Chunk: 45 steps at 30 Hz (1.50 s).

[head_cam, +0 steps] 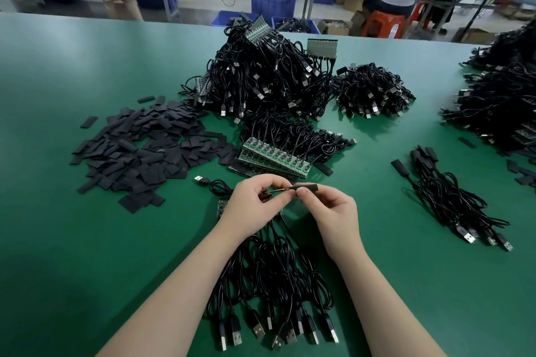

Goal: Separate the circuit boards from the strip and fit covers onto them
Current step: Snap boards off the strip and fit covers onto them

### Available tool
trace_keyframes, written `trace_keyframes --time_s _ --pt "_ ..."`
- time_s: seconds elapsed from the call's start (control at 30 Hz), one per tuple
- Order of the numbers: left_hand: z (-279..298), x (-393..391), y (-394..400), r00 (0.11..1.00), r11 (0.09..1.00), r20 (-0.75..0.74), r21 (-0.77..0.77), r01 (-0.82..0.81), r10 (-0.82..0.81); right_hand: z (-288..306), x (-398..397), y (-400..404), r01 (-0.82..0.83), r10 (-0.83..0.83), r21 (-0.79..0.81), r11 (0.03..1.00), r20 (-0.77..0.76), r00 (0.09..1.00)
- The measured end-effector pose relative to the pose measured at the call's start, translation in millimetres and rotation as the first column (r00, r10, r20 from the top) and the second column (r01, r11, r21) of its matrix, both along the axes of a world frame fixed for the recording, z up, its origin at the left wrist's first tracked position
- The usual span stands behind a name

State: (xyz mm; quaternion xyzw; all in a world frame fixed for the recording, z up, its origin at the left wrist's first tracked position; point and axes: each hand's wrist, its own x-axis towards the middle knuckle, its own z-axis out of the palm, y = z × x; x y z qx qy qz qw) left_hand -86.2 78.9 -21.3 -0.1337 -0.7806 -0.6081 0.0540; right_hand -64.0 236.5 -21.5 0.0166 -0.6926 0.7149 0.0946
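Note:
My left hand (255, 203) pinches the thin black cable just behind a small circuit board, above the green table. My right hand (327, 209) pinches a black cover sleeve (308, 188) that sits over that board's end; the board itself is mostly hidden. Just beyond my hands lie stacked green strips of circuit boards (274, 160) with cables attached. A strip piece (222, 207) peeks out under my left wrist. Loose black covers (139, 151) are heaped at the left.
A bundle of USB cables (272, 284) lies between my forearms. A large cable pile (269, 78) rises at the back, a smaller one (374, 90) beside it. Covered cables (452, 200) lie at right, more piles at the far right. People work at benches beyond.

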Motion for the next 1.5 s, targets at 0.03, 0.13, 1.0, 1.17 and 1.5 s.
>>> trace_keyframes --time_s 0.03,0.13,1.0,1.17,1.5 --pt "-0.2 0.7 0.6 1.0 1.0 -0.002 -0.005 0.003 -0.003 -0.2 -0.3 -0.1 0.014 -0.014 -0.011 1.0 0.005 1.0" --pt "-2.0 1.7 0.4 0.999 1.0 -0.037 -0.03 -0.003 0.001 -1.5 -1.5 0.5 0.076 -0.075 -0.034 0.996 0.027 0.997" --pt "-7.5 -0.2 -3.3 0.992 0.972 -0.107 -0.218 -0.086 0.063 -5.4 3.4 -1.2 0.17 -0.17 0.007 0.985 -0.065 0.983" --pt "-6.6 0.1 -1.9 0.991 0.964 -0.135 -0.263 -0.039 0.003 -4.7 4.6 -1.4 0.131 -0.132 -0.007 0.991 -0.05 0.99" --pt "-5.2 -0.1 -2.7 0.994 0.974 -0.109 -0.225 -0.008 -0.017 -3.2 4.2 -0.9 0.129 -0.127 0.016 0.992 -0.084 0.988"
